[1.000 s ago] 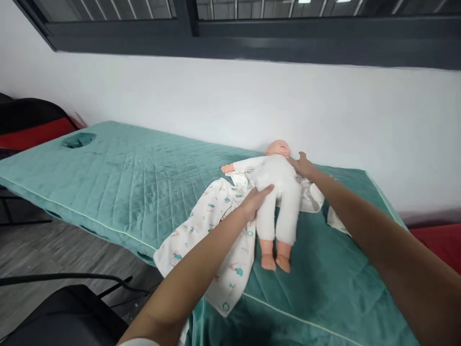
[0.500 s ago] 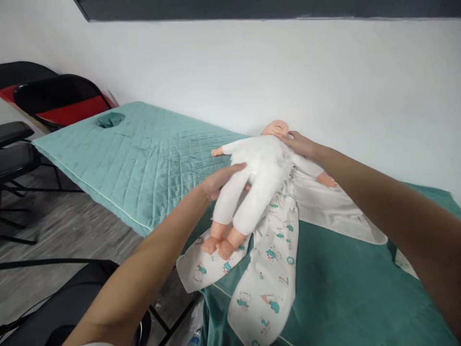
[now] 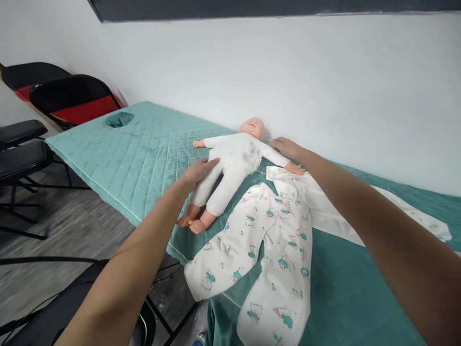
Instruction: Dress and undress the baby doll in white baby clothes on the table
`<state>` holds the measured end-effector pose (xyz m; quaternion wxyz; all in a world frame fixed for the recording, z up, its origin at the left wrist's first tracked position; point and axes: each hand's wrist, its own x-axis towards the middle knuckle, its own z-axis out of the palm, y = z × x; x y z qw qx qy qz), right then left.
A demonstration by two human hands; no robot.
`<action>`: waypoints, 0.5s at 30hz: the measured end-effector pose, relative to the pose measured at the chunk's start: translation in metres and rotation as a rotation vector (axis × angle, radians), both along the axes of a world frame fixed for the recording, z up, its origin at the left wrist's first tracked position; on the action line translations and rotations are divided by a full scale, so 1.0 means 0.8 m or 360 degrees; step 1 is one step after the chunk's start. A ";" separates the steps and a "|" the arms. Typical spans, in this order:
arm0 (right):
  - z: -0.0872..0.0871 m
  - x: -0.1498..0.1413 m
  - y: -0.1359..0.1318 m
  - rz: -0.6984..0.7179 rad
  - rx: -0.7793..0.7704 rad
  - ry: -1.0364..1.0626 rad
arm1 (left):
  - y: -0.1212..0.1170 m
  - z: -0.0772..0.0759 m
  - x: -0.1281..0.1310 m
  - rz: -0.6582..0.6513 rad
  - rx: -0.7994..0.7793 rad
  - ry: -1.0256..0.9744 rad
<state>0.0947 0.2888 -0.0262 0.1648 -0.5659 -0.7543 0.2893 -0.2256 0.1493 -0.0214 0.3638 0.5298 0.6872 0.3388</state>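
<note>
A baby doll (image 3: 234,156) with a white cloth body lies on its back on the green quilted bed, its head near the wall. My left hand (image 3: 199,171) rests with fingers stretched out against the doll's hip, on the left. Beside the doll's shoulder and outstretched arm is my right hand (image 3: 286,146), fingers extended and holding nothing; whether it touches the arm I cannot tell. Below and to the right, printed white baby pants (image 3: 284,264) lie with both legs spread toward me. A white baby garment (image 3: 329,211) lies under my right forearm, which partly hides it.
The bed (image 3: 154,154) has a face hole (image 3: 120,119) at its far left end and meets a white wall (image 3: 288,77). Black folding chairs (image 3: 72,96) with red on their backs stand left of it. A dark chair seat (image 3: 82,298) is at lower left.
The doll has moved left off the pants and now lies flat on the bed. My right hand has come away from its head and neck, and my left hand's grip has loosened.
</note>
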 end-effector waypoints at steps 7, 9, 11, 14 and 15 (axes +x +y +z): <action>-0.007 0.182 -0.108 -0.0202 -0.0126 -0.0978 | -0.109 -0.012 0.114 -0.0450 0.0537 0.1033; 0.002 0.211 -0.144 -0.0114 -0.0198 -0.1185 | -0.136 -0.023 0.143 -0.0491 0.0315 0.1266; 0.015 0.228 -0.176 -0.0052 -0.0188 -0.1291 | -0.157 -0.030 0.163 -0.0433 0.0151 0.1362; 0.039 0.229 -0.220 0.0011 -0.0088 -0.1299 | -0.189 -0.027 0.191 -0.0628 -0.0033 0.1167; 0.048 0.223 -0.234 0.0040 -0.0034 -0.1270 | -0.202 -0.025 0.203 -0.0758 -0.0090 0.1077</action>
